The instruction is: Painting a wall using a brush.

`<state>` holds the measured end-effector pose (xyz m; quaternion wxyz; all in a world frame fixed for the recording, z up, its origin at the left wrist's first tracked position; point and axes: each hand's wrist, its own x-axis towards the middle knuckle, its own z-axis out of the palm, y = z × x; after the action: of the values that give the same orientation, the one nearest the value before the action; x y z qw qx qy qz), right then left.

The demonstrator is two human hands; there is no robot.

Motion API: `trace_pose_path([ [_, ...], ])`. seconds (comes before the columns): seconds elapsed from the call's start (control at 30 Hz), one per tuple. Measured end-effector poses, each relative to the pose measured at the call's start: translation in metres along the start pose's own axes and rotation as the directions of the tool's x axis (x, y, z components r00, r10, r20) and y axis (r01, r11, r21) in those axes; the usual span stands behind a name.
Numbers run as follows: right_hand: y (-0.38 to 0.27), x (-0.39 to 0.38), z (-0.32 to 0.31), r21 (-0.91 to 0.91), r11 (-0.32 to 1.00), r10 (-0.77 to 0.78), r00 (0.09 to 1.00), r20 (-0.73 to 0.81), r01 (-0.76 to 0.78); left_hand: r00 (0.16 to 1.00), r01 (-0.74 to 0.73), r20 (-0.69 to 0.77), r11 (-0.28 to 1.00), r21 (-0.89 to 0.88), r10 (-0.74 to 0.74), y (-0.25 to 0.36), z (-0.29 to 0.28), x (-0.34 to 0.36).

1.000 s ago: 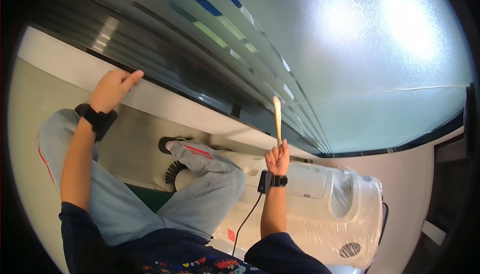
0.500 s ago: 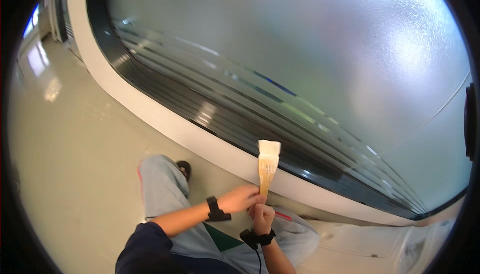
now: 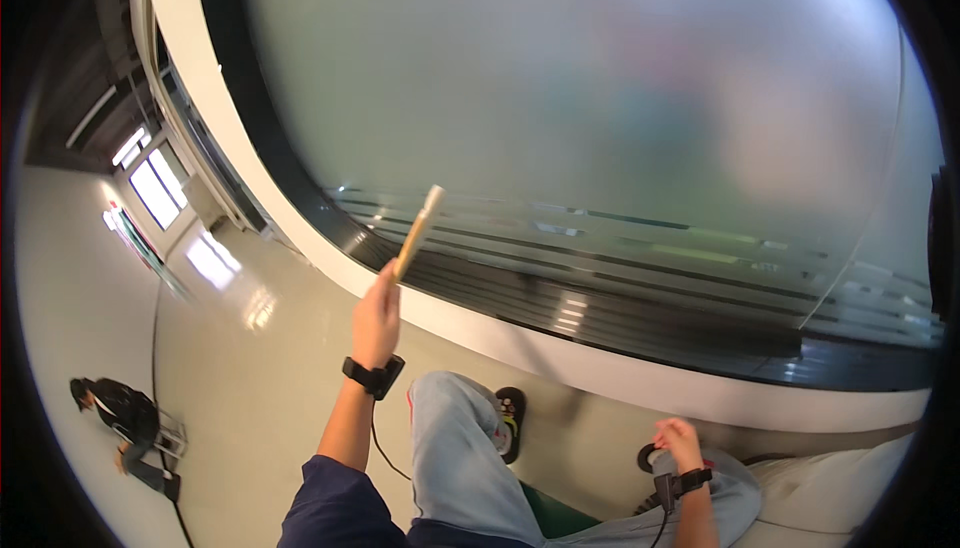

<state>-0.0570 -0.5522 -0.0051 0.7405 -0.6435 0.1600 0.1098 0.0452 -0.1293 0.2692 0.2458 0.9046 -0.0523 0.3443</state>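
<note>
My left hand (image 3: 376, 313) grips a wooden-handled brush (image 3: 415, 233), raised with its pale head in front of the large frosted glass panel (image 3: 570, 78); I cannot tell whether it touches. Clear stripes run along the panel's lower part, inside a dark border and white frame (image 3: 520, 348). Lower right, my right hand (image 3: 678, 440) hangs over my bent leg with its fingers loosely curled and nothing visible in them. Both wrists wear black strapped devices, with thin cables running from them.
A seated person (image 3: 120, 418) in dark clothes is by the wall at far left. Beyond lie a glossy floor (image 3: 220, 368) and a bright window (image 3: 160, 188). A pale padded thing (image 3: 830, 483) is beside my right leg.
The brush has passed from my right hand to my left, which is raised toward the glass. My right hand has moved down and right. The view has swung left, bringing the seated person in.
</note>
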Motion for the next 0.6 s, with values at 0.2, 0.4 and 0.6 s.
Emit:
trace_pose_path([
  [0.2,0.012,0.019,0.018,0.453,0.887,0.112,0.994,-0.013,-0.094,0.982,-0.153,-0.078,0.967,0.203,0.171,0.042,-0.019,0.057],
  [0.4,0.032,0.034,0.009,0.366,0.925,0.138,0.989,-0.061,-0.106,0.955,-0.260,-0.017,0.861,0.437,0.297,0.070,0.014,0.060],
  [0.6,0.024,0.028,0.013,0.351,0.935,0.084,0.992,-0.090,-0.047,0.954,-0.260,0.265,0.831,0.492,0.141,0.038,0.044,0.018],
])
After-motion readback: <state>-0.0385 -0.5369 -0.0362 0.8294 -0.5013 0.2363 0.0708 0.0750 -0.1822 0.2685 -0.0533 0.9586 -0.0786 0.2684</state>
